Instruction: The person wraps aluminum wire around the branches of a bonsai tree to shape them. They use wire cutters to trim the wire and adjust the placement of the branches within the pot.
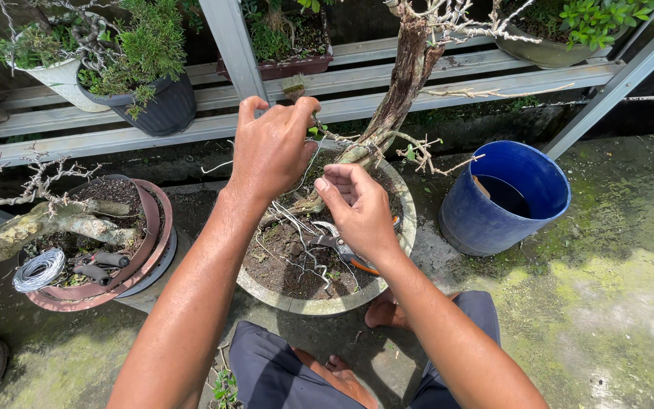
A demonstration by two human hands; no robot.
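The person squats over a round grey pot [319,304] holding a bonsai tree [403,83] whose bare, twisted trunk leans up toward the metal shelving [387,76]. The left hand [270,148] is raised at a low branch of the tree, fingers curled and pinched together around a thin training wire [306,168] near a small green shoot [314,130]; what sits under the fingertips is hidden by the hand itself. The right hand [359,208] hovers lower, over the soil, with thumb and forefinger closed as if nipping the same fine wire, the other fingers loosely bent. Just beneath that hand a pair of orange-handled pruning shears [342,250] lies on the soil inside the pot, untouched. From where I stand this looks like the wiring stage: the strand is being wound or tensioned round the branch, one hand anchoring and the other feeding. The next turn would call for steady tension and a gentle bend, since that thin branch looks brittle and the shoot sits close to the fingers. To the left, a brown pot [149,227] holds another gnarled tree, pliers with dark grips [100,265] and a coil of silver wire [38,270] at its edge. To the right a blue bucket [505,201] stands on the mossy concrete, well apart from the hands.
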